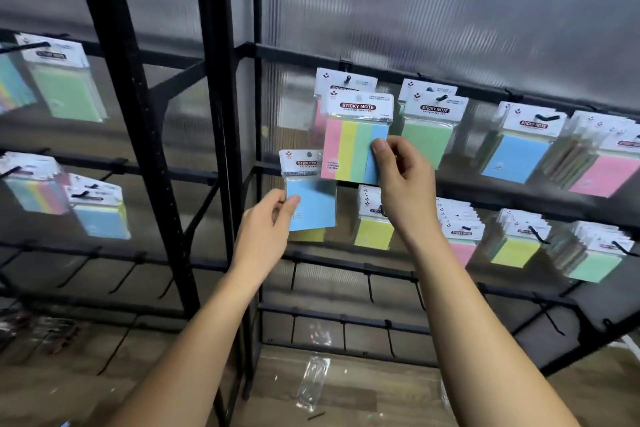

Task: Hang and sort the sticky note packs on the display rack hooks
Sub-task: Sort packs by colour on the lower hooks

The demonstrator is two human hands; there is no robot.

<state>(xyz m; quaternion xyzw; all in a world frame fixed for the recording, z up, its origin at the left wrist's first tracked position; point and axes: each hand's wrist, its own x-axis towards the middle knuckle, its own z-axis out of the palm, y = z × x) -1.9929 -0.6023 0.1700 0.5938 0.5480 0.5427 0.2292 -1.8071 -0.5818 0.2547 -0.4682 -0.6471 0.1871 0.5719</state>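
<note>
I'm seeing a black rack (221,114) carrying sticky note packs on its hooks: green packs (426,139), blue packs (516,158), pink packs (604,175) hanging along the upper bar, yellow packs (372,232) hanging below.

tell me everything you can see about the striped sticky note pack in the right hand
The striped sticky note pack is a clear plastic sleeve with a white header card printed "STICKY NOTE" on a red label. Inside are four vertical strips: pink, yellow, green, blue. It is upright, slightly tilted, in front of the packs on the upper row's leftmost hook. The right hand pinches its lower right corner, thumb on the blue strip. Its lower left edge overlaps the blue pack in the left hand.
</note>
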